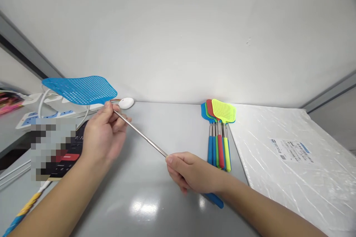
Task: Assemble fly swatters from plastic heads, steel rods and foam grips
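A blue fly swatter with a perforated head and an extended metal telescopic shaft is held over the table in both hands. My left hand pinches the shaft just below the swatter's head. Lower and to the right, my right hand is closed round the lower shaft, and the end of the blue grip sticks out beneath it. Behind my right hand lies a pile of several collapsed fly swatters in blue, green, red and yellow, their heads toward the wall.
A plastic-wrapped white package with a label covers the right side of the grey table. At left are power strips with cables, a partly blurred dark screen and a white oval object. A pale wall stands behind.
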{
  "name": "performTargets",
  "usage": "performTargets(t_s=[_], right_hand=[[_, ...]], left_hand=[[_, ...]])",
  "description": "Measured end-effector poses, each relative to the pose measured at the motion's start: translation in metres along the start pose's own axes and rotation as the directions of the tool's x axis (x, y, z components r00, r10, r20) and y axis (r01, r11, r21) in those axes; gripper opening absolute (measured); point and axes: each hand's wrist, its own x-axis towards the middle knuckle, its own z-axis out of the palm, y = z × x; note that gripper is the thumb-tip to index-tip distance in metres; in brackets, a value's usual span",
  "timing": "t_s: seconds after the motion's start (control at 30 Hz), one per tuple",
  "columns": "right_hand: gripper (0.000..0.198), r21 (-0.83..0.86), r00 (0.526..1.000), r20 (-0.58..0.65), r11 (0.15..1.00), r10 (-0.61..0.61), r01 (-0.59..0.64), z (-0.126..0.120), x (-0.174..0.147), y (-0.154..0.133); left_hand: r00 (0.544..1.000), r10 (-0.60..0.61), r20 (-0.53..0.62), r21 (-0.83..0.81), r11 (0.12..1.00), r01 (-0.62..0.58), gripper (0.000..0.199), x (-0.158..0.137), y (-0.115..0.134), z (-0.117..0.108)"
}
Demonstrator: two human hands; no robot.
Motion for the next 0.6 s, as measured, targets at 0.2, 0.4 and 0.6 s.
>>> performTargets(t_s=[0.2, 0.4, 0.6], right_hand=[[0.047, 0.041, 0.995, -0.067, 0.996, 0.077, -0.074, 0.009, 0.005, 0.019], [0.047, 0.267, 0.996, -0.077, 0.962, -0.040, 0.060, 0.008, 0.010, 0.032], [0.043, 0.304, 0.998, -0.064, 0.952, -0.020, 0.038, 0.002, 0.003, 0.027]], left_hand=[[0.995, -0.057, -0.086, 0.099, 0.993, 0.065, 0.028, -0.038, -0.049, 0.008], [0.821, -0.452, 0.348, 0.558, 0.804, 0.206, 0.039, -0.089, -0.063, 0.017], [0.688, -0.499, 0.526, 0.644, 0.763, 0.060, 0.044, -0.073, -0.051, 0.015]])
